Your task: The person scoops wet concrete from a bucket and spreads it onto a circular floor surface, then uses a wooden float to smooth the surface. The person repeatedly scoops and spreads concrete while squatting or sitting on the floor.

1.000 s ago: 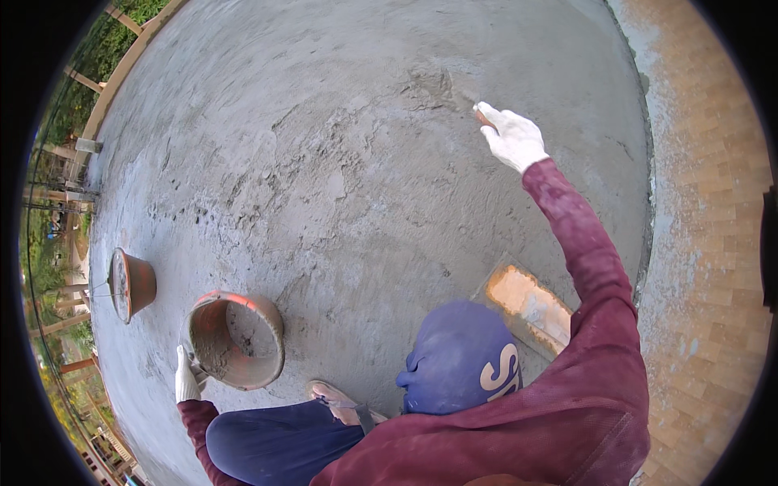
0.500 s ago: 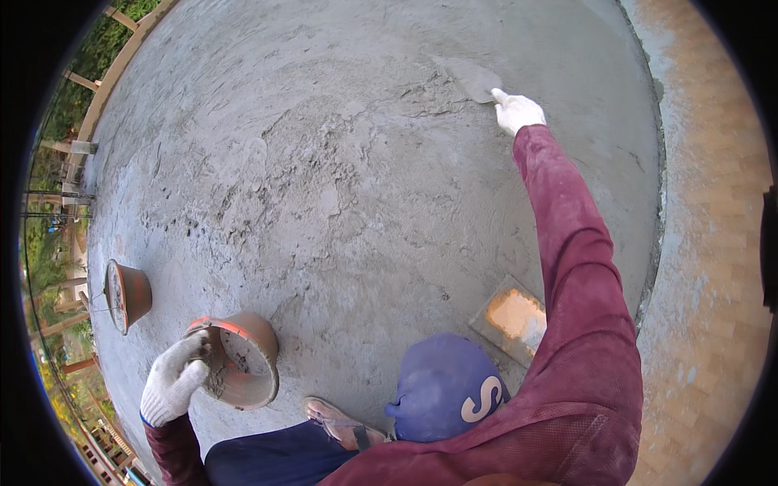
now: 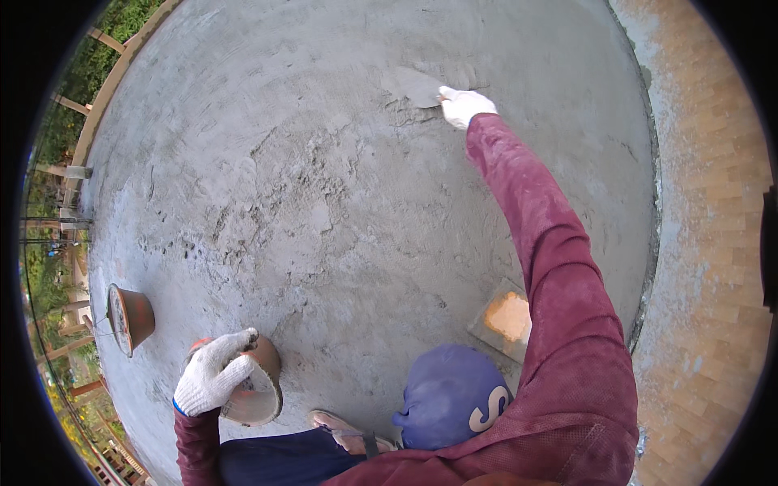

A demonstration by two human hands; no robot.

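My right hand, in a white glove, grips a trowel whose blade lies on the wet grey mortar at the far middle. My left hand, also gloved, is over the mouth of an orange-brown bucket tipped on its side at the near left. Its thumb and fingers are apart, and grey smears mark the fingertips. Mortar coats the bucket's inside, though the hand covers much of the opening.
Another bucket with a wire handle stands farther left. A flat board with an orange patch lies beside my right arm. My knee and foot are near. Tan tiles border the right; wooden posts line the left edge.
My right hand has drawn the trowel leftward across the mortar. My left hand has shifted right, from the bucket's rim to over its mouth, with the fingers spreading.
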